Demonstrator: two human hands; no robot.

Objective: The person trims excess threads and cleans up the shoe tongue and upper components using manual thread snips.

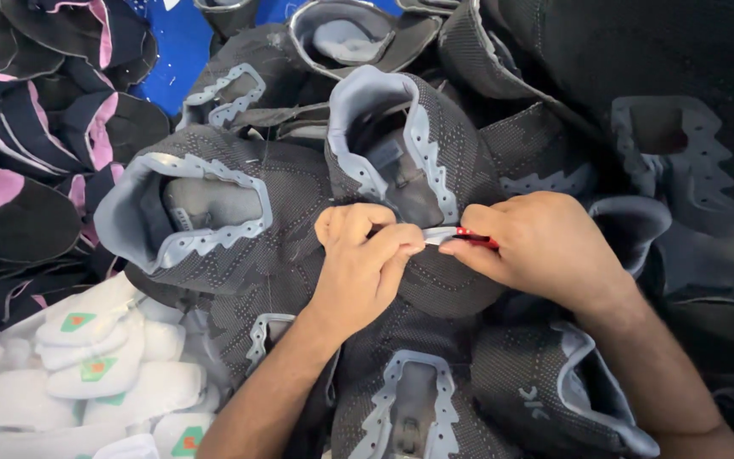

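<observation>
While pinching the grey shoe upper (435, 212), left hand (363, 268) clenched on its edge. Right hand (537, 246) grasping red-handled snips (465, 235), grip tight. Blades touching fabric.

Two hands meet at the centre of the frame, on top of a shoe upper (418, 170) that lies in a heap of other shoe uppers (435, 399). The left hand (363, 263) sits just left of the right hand (537, 246), and a small snipping tool (460, 235) lies between them. That heap fills the middle and right. A second pile of uppers (36, 170) lies at upper left, and a bag of small pads (87, 374) at lower left.
</observation>
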